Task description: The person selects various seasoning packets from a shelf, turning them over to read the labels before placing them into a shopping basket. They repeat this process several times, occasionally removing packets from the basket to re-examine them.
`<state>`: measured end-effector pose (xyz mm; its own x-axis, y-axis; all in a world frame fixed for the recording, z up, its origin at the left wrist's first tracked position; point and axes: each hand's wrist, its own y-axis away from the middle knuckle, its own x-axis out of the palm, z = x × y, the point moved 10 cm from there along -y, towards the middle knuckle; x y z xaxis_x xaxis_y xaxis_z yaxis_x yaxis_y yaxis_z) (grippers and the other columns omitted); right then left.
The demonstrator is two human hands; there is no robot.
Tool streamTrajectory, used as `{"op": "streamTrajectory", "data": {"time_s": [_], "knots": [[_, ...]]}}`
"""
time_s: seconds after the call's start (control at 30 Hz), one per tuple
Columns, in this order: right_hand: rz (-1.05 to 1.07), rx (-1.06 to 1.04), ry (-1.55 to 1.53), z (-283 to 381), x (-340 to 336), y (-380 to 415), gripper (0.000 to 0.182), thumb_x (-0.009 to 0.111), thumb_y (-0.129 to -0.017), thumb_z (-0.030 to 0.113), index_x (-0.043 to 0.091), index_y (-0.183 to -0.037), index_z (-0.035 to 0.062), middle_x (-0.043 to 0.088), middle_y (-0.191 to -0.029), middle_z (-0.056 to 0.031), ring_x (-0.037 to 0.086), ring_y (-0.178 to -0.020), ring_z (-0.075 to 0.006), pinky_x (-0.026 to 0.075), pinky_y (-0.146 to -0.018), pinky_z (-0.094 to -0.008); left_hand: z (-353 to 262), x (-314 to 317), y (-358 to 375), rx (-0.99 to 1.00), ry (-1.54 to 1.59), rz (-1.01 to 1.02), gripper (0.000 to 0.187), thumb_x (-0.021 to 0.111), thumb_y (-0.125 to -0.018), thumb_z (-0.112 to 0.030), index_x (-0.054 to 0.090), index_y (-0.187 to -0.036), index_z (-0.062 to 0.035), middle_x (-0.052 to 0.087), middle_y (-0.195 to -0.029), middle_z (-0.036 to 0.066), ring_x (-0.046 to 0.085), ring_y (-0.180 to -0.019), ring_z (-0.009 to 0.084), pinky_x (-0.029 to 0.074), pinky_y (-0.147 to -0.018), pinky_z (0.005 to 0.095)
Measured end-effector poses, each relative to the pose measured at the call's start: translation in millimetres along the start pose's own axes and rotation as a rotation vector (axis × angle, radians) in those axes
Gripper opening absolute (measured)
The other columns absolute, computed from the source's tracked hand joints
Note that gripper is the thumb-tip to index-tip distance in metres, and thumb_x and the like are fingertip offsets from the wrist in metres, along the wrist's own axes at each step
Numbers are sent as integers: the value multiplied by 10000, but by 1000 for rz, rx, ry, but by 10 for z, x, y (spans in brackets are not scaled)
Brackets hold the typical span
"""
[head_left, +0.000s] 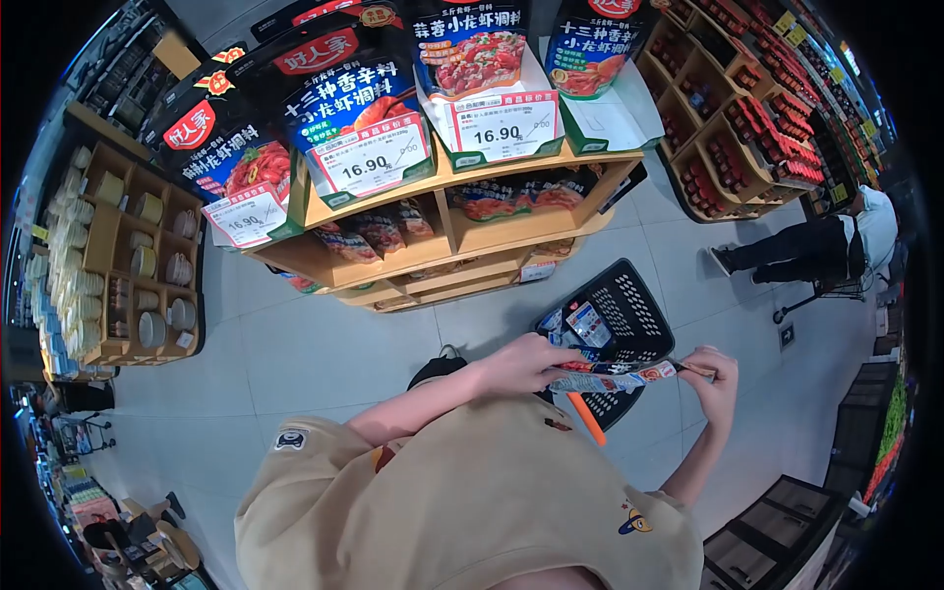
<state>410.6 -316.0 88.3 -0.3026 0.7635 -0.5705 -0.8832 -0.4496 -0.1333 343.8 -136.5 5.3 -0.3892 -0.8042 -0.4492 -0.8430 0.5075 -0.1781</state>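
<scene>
Between my two hands is a seasoning packet (pixel 621 379), seen nearly edge-on from above. My left hand (pixel 529 364) grips its left end with the fingers wrapped around the edge. At the opposite end, my right hand (pixel 710 382) pinches the packet between thumb and fingers. Beneath the packet, a black shopping basket (pixel 651 295) is partly hidden by it and by my left hand. Some printed packages (pixel 587 323) lie inside the basket, and an orange handle (pixel 587 418) sticks out on my side.
Ahead is a wooden display shelf (pixel 442 206) with crayfish seasoning packets (pixel 474 54) and price cards (pixel 506 128). Shelves of bowls (pixel 143 261) stand left, a shelf of red-capped jars (pixel 723 147) right. A person (pixel 836 241) stands beside a cart at the far right.
</scene>
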Motion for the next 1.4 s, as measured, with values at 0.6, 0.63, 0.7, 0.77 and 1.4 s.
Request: {"op": "streamTrajectory", "data": {"time_s": [0.6, 0.63, 0.7, 0.77, 1.4], "knots": [[-151, 467, 732, -1772, -75, 176, 272, 635, -692, 288, 613, -689, 17, 577, -643, -165, 557, -603, -325, 417, -527, -382, 1530, 69, 582, -586, -155, -106, 389, 526, -773, -263, 481, -1109, -72, 574, -975, 146, 543, -911, 304, 427, -802, 377], [-147, 510, 751, -2013, -31, 223, 294, 629, -698, 312, 610, -688, 19, 579, -656, -168, 559, -620, -336, 422, -534, -397, 1615, 83, 670, -584, -155, -110, 389, 526, -773, -263, 481, -1109, -72, 574, -975, 146, 543, -911, 304, 427, -802, 377], [-149, 523, 778, -2460, 88, 273, 285, 626, -698, 297, 607, -690, 13, 579, -666, -178, 561, -632, -346, 426, -547, -408, 1938, 82, 996, -754, -217, -127, 375, 529, -772, -262, 495, -1087, -63, 594, -918, 141, 558, -872, 306, 439, -772, 379], [-130, 513, 797, -2875, 258, 329, 275, 623, -698, 281, 604, -691, 7, 578, -675, -187, 562, -644, -355, 430, -561, -419, 2261, 141, 1357, -852, -220, -138, 368, 532, -764, -250, 502, -1077, -58, 600, -896, 142, 565, -850, 304, 443, -761, 375], [337, 683, 629, -4676, 1556, 883, 316, 614, -688, 262, 604, -751, -47, 593, -768, -228, 581, -784, -352, 451, -709, -402, 2779, 1316, 4634, -1616, 383, -748, 319, 484, -726, -197, 561, -960, 5, 634, -746, 119, 611, -594, 187, 488, -562, 299]]}}
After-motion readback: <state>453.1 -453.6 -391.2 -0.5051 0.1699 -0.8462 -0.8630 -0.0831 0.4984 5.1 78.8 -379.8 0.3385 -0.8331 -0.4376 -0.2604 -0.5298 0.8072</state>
